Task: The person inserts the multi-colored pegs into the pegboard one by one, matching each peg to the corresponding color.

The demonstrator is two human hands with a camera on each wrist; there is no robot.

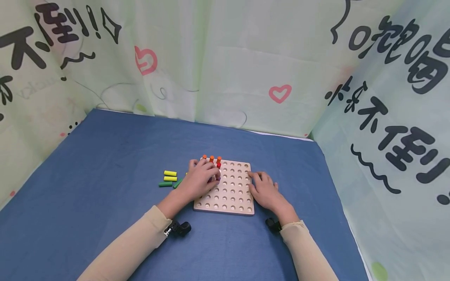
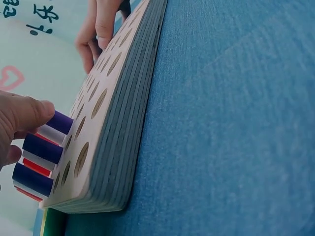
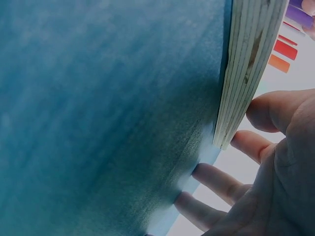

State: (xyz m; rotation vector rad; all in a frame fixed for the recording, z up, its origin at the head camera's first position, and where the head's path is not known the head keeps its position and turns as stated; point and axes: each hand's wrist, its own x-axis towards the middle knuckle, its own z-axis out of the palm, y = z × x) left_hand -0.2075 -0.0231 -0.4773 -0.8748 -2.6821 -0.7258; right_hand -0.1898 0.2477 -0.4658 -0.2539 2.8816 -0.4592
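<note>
A wooden pegboard [image 1: 225,203] with rows of round holes lies on the table. My left hand [image 1: 201,179] reaches over its left part, thumb and fingers pinching a purple peg [image 2: 61,121] that stands at the board. Beside it in the left wrist view are two more purple pegs [image 2: 42,147], with white and red pegs partly hidden behind. Orange pegs [image 1: 212,158] stand along the far edge, and a red peg [image 1: 218,166] is in front of them. At the board's right edge, my right hand [image 1: 268,192] rests its thumb and forefinger, with the other fingers spread.
Left of the board, yellow pegs [image 1: 170,173] and green pegs [image 1: 165,184] lie loose on the blue cloth [image 1: 116,175], some partly covered by the left hand. A printed curtain [image 1: 232,66] hangs behind and at both sides.
</note>
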